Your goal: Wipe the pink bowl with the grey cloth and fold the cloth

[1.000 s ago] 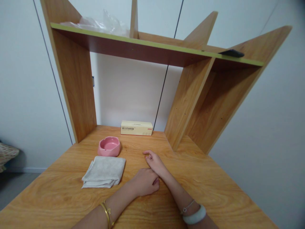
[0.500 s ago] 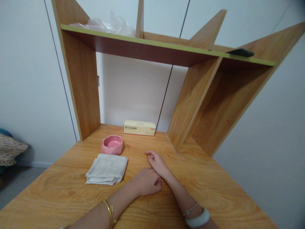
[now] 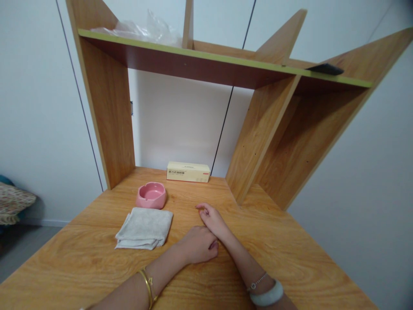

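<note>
My left hand rests on the wooden desk, its fingers curled into a loose fist with nothing seen in them. Against its knuckles lies the wrist of my right hand, so the two touch. The right index finger reaches out to the left, apart from the thumb, and that hand holds nothing; its other fingers are partly hidden. A folded grey cloth lies left of my hands. Just behind the cloth stands a pink ashtray with notches in its rim. Farther back is a cream cling film box.
A wooden shelf unit rises from the back of the desk, with an upright divider on the right. On its upper shelf lie a clear plastic bag and a flat black object. Patterned fabric shows at far left.
The view has shifted very slightly. Both hands and the things on the desk stay where they were.
</note>
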`<state>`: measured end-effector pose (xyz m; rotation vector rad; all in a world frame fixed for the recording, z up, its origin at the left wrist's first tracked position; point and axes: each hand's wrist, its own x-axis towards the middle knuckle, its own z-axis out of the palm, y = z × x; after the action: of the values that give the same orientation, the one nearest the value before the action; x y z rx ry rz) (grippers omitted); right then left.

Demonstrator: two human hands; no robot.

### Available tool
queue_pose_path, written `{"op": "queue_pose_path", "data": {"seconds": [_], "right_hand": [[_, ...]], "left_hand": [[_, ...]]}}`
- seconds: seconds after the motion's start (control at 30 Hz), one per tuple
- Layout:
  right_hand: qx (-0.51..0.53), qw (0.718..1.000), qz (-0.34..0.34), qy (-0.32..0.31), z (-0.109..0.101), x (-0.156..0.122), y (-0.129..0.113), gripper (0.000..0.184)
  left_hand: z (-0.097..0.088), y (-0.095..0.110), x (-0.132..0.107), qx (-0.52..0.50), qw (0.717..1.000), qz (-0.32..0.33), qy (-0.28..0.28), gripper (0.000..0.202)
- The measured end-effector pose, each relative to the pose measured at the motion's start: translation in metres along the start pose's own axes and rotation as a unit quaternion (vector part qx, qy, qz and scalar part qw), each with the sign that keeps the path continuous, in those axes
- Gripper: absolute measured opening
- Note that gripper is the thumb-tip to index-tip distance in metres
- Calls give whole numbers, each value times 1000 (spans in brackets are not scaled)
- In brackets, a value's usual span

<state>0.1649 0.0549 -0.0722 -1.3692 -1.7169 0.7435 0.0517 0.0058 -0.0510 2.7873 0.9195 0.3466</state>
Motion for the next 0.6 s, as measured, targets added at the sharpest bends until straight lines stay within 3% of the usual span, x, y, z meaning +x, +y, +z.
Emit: {"op": "queue_pose_path", "data": {"seconds": [0.6], "right_hand": [[-5, 1000, 8, 4, 0, -1, -2, 23]], "left_hand": [[-3, 2, 0, 0, 1000, -4, -5, 20]]}}
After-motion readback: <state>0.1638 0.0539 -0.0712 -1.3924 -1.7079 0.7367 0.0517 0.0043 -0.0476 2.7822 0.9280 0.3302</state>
